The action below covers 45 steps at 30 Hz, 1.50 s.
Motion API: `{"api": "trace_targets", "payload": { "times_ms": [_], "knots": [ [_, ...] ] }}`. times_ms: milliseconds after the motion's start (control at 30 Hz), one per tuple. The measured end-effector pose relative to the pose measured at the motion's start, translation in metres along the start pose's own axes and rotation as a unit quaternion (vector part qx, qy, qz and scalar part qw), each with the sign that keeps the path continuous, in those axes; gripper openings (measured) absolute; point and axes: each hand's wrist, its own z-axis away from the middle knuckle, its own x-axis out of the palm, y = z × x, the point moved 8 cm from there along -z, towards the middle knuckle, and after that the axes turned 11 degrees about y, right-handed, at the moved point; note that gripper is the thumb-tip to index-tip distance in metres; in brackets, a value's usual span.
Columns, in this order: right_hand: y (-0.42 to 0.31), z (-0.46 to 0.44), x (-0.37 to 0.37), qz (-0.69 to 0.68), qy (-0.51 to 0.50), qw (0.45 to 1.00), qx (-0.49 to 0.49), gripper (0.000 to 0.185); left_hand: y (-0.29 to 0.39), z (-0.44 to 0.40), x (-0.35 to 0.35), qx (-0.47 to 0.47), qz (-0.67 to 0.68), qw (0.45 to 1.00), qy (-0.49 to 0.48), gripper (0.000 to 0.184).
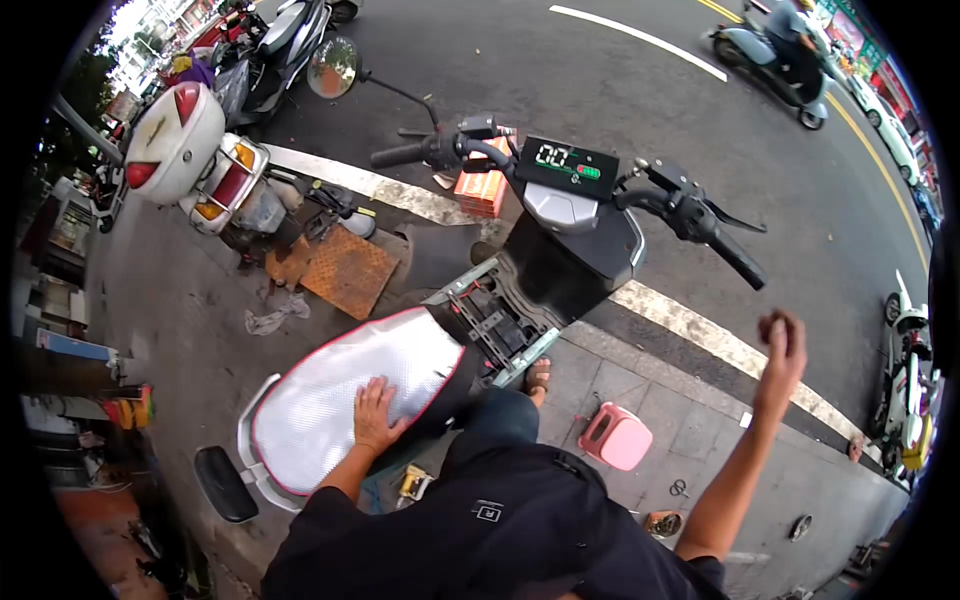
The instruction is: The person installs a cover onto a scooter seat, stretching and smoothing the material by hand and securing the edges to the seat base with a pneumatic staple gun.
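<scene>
My left hand lies flat with fingers spread on the silver mesh seat cover, which has red edging. It covers the long seat of an electric scooter. Out to the right, my right hand is raised in the air, apart from the scooter. Its fingers are curled in and nothing shows between them. Ahead are the scooter's lit display, left handlebar grip and right handlebar grip. An open frame compartment with wires and dark parts shows in front of the seat.
A pink stool stands on the paving, right of my legs. A yellow drill-like tool lies beside the scooter. Left are a rusty metal plate and a parked white scooter. Orange boxes sit behind the handlebar. A rider passes on the road.
</scene>
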Motion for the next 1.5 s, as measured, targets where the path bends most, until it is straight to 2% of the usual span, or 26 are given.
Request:
{"api": "trace_targets", "payload": {
  "times_ms": [67, 100, 133, 200, 233, 300, 333, 367, 467, 600, 667, 700, 767, 800, 867, 933, 1000, 1033, 1067, 1133, 1167, 1300, 1333, 1433, 1467, 1500],
  "knots": [
    [-0.013, -0.04, 0.017, 0.058, 0.001, 0.995, -0.075, 0.024, 0.002, -0.003, 0.001, -0.047, 0.029, 0.998, -0.032, 0.069],
    [-0.017, -0.049, 0.028, 0.122, -0.007, 0.988, -0.089, 0.026, 0.012, -0.018, -0.01, -0.069, 0.037, 0.997, 0.001, 0.057],
    [0.0, -0.058, 0.036, 0.127, -0.009, 0.987, -0.095, 0.026, 0.013, -0.031, 0.004, -0.033, 0.05, 0.998, -0.02, 0.057],
    [-0.01, -0.055, 0.059, 0.258, -0.057, 0.947, -0.184, 0.03, -0.02, -0.041, 0.024, -0.243, 0.075, 0.966, 0.045, 0.04],
    [-0.005, -0.053, 0.067, 0.251, -0.066, 0.947, -0.188, 0.033, -0.027, -0.059, 0.031, -0.298, 0.038, 0.953, 0.032, 0.026],
    [-0.005, -0.052, 0.073, 0.221, -0.061, 0.96, -0.159, 0.035, -0.036, -0.094, 0.063, -0.337, 0.221, 0.911, 0.089, 0.028],
    [-0.006, -0.054, 0.074, 0.228, -0.07, 0.96, -0.148, 0.034, -0.026, -0.12, 0.077, -0.339, 0.281, 0.895, 0.066, 0.027],
    [-0.007, -0.056, 0.074, 0.221, -0.084, 0.963, -0.132, 0.034, 0.003, -0.151, 0.079, -0.341, 0.42, 0.837, 0.081, 0.026],
    [-0.003, -0.066, 0.072, 0.192, -0.122, 0.968, -0.109, 0.033, 0.099, -0.223, 0.077, -0.313, 0.58, 0.752, 0.003, 0.027],
    [0.01, -0.075, 0.072, 0.143, -0.202, 0.967, -0.055, 0.034, 0.228, -0.28, 0.039, -0.225, 0.635, 0.732, -0.097, 0.025],
    [0.02, -0.084, 0.069, 0.122, -0.238, 0.963, -0.028, 0.04, 0.273, -0.297, 0.027, -0.198, 0.657, 0.717, -0.127, 0.035],
    [0.023, -0.087, 0.071, 0.041, -0.289, 0.956, -0.026, 0.042, 0.286, -0.305, 0.024, -0.209, 0.65, 0.72, -0.125, 0.035],
    [0.04, -0.097, 0.074, -0.078, -0.385, 0.92, 0.007, 0.052, 0.325, -0.319, 0.022, -0.177, 0.703, 0.669, -0.165, 0.049],
    [0.054, -0.103, 0.075, -0.114, -0.437, 0.891, 0.048, 0.053, 0.336, -0.325, 0.022, -0.196, 0.695, 0.674, -0.153, 0.049],
    [0.086, -0.122, 0.082, -0.163, -0.532, 0.829, 0.06, 0.055, 0.367, -0.335, 0.027, -0.242, 0.758, 0.585, -0.159, 0.067],
    [0.12, -0.147, 0.09, -0.168, -0.52, 0.828, 0.125, 0.044, 0.394, -0.339, 0.026, -0.287, 0.756, 0.576, -0.118, 0.074],
    [0.171, -0.178, 0.098, -0.039, -0.472, 0.873, 0.117, 0.04, 0.412, -0.347, 0.026, -0.425, 0.772, 0.473, 0.005, 0.08],
    [0.18, -0.192, 0.1, 0.0, -0.448, 0.889, 0.095, 0.033, 0.42, -0.346, 0.03, -0.448, 0.787, 0.423, -0.016, 0.082],
    [0.19, -0.203, 0.102, 0.039, -0.444, 0.893, 0.063, 0.035, 0.418, -0.347, 0.031, -0.463, 0.775, 0.431, -0.002, 0.082],
    [0.207, -0.212, 0.11, 0.016, -0.493, 0.867, 0.078, 0.033, 0.425, -0.349, 0.029, -0.461, 0.824, 0.327, 0.028, 0.082],
    [0.217, -0.214, 0.116, -0.021, -0.515, 0.853, 0.087, 0.031, 0.427, -0.348, 0.028, -0.495, 0.809, 0.31, 0.067, 0.081],
    [0.218, -0.211, 0.153, -0.025, -0.597, 0.799, 0.073, 0.029, 0.436, -0.348, 0.031, -0.49, 0.819, 0.242, 0.174, 0.081],
    [0.215, -0.21, 0.164, -0.009, -0.613, 0.79, 0.024, 0.03, 0.442, -0.352, 0.032, -0.488, 0.826, 0.2, 0.198, 0.073],
    [0.202, -0.202, 0.188, 0.028, -0.632, 0.771, -0.077, 0.033, 0.442, -0.359, 0.038, -0.444, 0.855, 0.156, 0.22, 0.069],
    [0.2, -0.199, 0.195, 0.033, -0.631, 0.767, -0.113, 0.033, 0.441, -0.361, 0.039, -0.431, 0.86, 0.164, 0.221, 0.07],
    [0.201, -0.198, 0.193, 0.036, -0.636, 0.763, -0.111, 0.033, 0.443, -0.359, 0.042, -0.425, 0.871, 0.128, 0.211, 0.069]
  ]
}}
